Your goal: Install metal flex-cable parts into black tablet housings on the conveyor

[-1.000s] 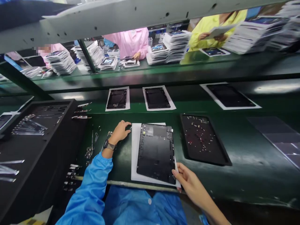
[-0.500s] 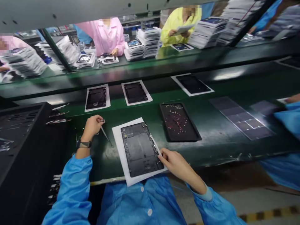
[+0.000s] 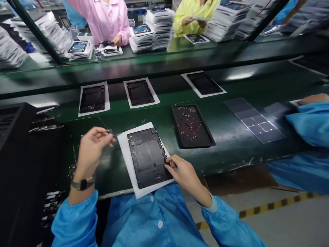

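Up at the left, my left hand is closed, pinching a small dark part between thumb and fingers. A thin, wire-like strand sticks out from it; its exact kind is too small to tell. In front of me a black tablet housing lies open side up on a white sheet, both slightly turned. My right hand has thumb and fingertips closed at the housing's right edge, by a row of small contacts.
Behind the housing stands a black tray of small red-wired parts. More housings on white sheets line the green bench. Clear film sheets lie right, near a co-worker's blue sleeve. A black box stands left. Stacks rise beyond.
My left hand has come nearer and lower, turning so the thin strand points up instead of down to the right. My right hand stays at the housing's edge. The whole view has shifted slightly.
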A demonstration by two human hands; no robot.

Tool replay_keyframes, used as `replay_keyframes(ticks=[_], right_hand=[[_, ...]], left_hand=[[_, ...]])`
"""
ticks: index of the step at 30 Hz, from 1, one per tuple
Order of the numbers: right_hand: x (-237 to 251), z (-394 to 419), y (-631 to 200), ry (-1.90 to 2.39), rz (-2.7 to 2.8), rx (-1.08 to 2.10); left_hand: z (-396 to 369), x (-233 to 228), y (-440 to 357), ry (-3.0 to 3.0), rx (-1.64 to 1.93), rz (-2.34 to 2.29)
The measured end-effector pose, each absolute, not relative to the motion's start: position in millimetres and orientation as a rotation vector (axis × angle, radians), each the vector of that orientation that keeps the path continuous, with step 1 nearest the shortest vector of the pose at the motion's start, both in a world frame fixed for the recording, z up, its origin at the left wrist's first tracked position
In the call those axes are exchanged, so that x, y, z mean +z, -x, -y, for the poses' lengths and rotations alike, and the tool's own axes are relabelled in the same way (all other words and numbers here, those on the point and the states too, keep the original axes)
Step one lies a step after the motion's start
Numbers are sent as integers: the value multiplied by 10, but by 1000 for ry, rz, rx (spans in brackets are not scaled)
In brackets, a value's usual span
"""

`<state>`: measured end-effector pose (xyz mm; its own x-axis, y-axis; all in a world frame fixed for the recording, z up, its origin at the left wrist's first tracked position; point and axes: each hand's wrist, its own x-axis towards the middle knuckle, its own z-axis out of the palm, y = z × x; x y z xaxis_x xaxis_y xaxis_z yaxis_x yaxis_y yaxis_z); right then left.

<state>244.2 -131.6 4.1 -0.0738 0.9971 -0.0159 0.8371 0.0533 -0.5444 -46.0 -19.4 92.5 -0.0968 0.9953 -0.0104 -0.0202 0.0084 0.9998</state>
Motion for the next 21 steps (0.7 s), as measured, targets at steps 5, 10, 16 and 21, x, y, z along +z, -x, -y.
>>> replay_keyframes(ticks=[5, 10, 16, 21], right_hand=[[-12, 1369, -2328, 1903, 1872, 461], [-13, 1411, -2214, 1918, 1833, 473], [87, 1372, -2207, 1854, 1951, 593], [169, 1395, -2262, 1673, 1947, 801]], left_hand=[[620, 456, 5, -859, 1140, -1159], [878, 123, -294, -798, 1101, -1249], [937, 44, -326, -870, 1086, -1290], [939, 96, -300, -833, 1059, -1276]])
